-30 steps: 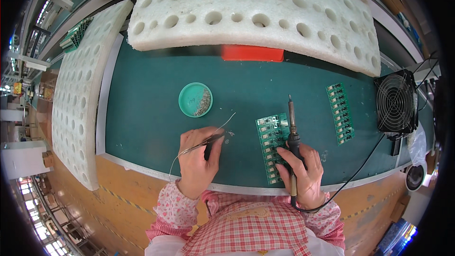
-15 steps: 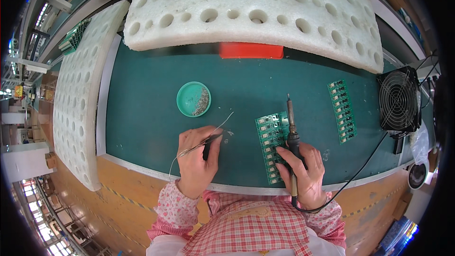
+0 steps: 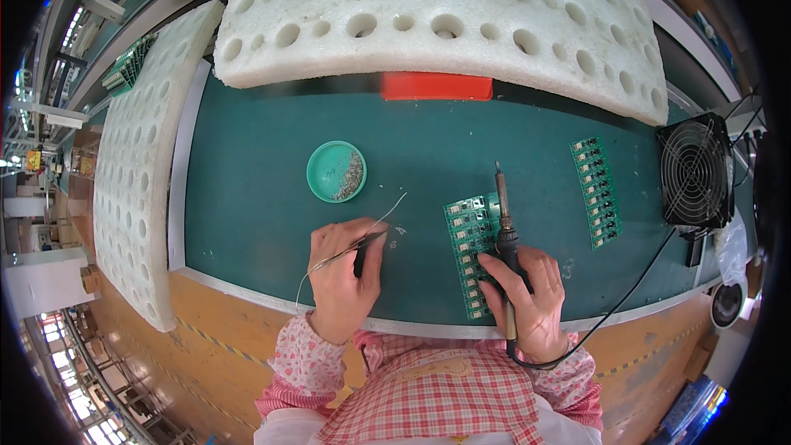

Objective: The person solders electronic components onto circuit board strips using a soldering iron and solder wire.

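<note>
My right hand (image 3: 534, 301) grips a soldering iron (image 3: 508, 239) by its dark handle, the metal tip pointing away from me. Under the iron lies a green circuit board panel (image 3: 467, 239) with rows of small components; my right fingertips are at its right edge, and part of it is hidden. My left hand (image 3: 342, 280) is closed around a strand of solder wire (image 3: 394, 208) that sticks out on both sides, along with a dark, slim tool (image 3: 368, 241), perhaps tweezers. Beyond the left hand sits a round green dish (image 3: 325, 166) with small silvery bits in it.
A second board panel (image 3: 596, 192) lies to the right, near a black fan (image 3: 697, 171). White foam blocks with holes stand at the far side (image 3: 445, 58) and the left (image 3: 136, 173). Below the far block is a red bin (image 3: 437, 86). The iron's cord (image 3: 614, 313) curves rightward.
The soldering iron's tip has shifted very slightly left and away from me. My left hand and the boards stay practically where they were.
</note>
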Demonstrator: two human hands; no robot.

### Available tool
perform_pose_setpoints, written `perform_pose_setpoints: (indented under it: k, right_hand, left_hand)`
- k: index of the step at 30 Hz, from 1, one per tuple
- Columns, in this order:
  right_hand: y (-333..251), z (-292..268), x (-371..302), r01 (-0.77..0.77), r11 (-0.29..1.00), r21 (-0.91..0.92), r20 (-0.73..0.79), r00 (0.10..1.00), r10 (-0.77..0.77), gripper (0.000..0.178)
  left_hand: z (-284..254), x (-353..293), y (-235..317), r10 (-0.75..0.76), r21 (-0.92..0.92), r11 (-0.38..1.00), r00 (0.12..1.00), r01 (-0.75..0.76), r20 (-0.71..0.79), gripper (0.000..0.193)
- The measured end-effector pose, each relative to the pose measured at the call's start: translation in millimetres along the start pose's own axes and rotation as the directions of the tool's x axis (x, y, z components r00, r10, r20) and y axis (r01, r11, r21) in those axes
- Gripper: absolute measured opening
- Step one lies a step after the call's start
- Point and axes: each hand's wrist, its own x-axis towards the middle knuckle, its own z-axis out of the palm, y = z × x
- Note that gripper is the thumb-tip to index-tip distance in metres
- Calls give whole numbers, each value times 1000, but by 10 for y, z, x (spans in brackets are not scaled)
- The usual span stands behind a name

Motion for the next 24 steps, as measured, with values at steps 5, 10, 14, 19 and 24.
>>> perform_pose_setpoints:
  k: [5, 10, 14, 19, 24]
  right_hand:
    - [-23, -8, 35, -17, 1000, -3, -17, 1000, 17, 51]
    - [-73, 22, 134, -84, 996, -21, -35, 996, 83, 54]
    - [-49, 26, 141, -92, 996, -23, -42, 995, 91, 53]
    - [81, -82, 37, -68, 994, 88, -124, 989, 79, 52]
    - [224, -140, -29, -69, 989, 134, -149, 985, 88, 54]
  left_hand:
    - [23, 28, 13, 7, -53, 999, 1000, -7, 6, 19]
    - [113, 262, 200, 46, -206, 978, 996, -30, 74, 19]
    - [273, 330, 226, 104, -263, 963, 984, -64, 141, 17]
    - [332, 316, 262, 144, -253, 962, 978, -103, 149, 17]
    - [367, 307, 287, 167, -166, 976, 977, -144, 132, 17]
